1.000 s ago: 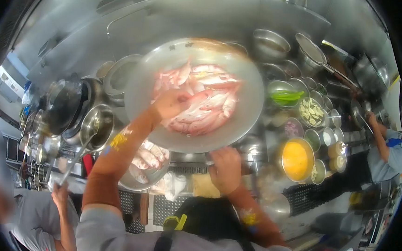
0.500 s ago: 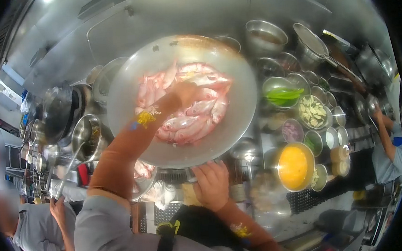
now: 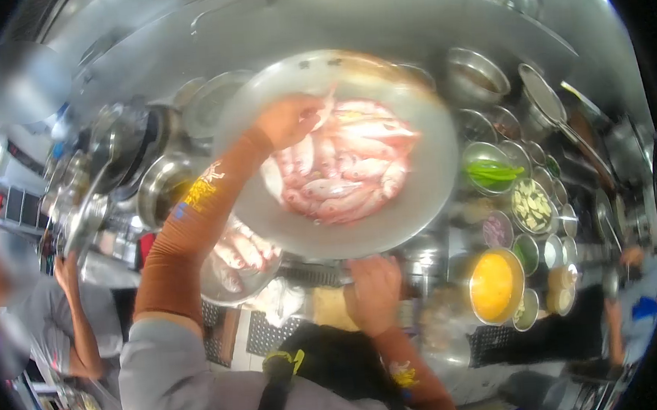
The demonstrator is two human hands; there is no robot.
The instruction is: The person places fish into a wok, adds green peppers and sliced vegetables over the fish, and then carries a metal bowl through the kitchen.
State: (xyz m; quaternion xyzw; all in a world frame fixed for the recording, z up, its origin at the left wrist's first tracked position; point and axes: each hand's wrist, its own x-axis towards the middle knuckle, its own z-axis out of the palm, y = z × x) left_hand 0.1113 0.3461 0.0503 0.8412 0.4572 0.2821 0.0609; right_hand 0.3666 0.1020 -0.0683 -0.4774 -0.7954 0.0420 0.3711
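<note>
A wide metal wok (image 3: pixel 426 190) holds several whole pink fish (image 3: pixel 342 185) lying close together in its middle. My left hand (image 3: pixel 288 120) is over the upper left of the wok, fingers closed on a pink fish (image 3: pixel 326 109) whose narrow end points up. Most of that fish is hidden by the hand or blurred. At the wok's near edge, my right hand (image 3: pixel 376 289) is closed around its handle, which the fingers mostly cover. Below and left of the wok, a metal bowl (image 3: pixel 213 293) contains more pink fish (image 3: pixel 242 251). A white cloth (image 3: pixel 278 304) lies beside that bowl.
On the right stand a bowl of green vegetables (image 3: pixel 491 171), a bowl of pale slices (image 3: pixel 532 206) and a bowl of orange liquid (image 3: pixel 493 286). A strainer (image 3: pixel 541 92) rests behind them. Co-workers stand at left (image 3: pixel 85 321) and right (image 3: pixel 643 297). Left, a pot (image 3: pixel 161 190).
My left hand has moved from the middle of the fish to the wok's upper left, now lifting one fish. My right hand stays at the near edge. The camera view has shifted.
</note>
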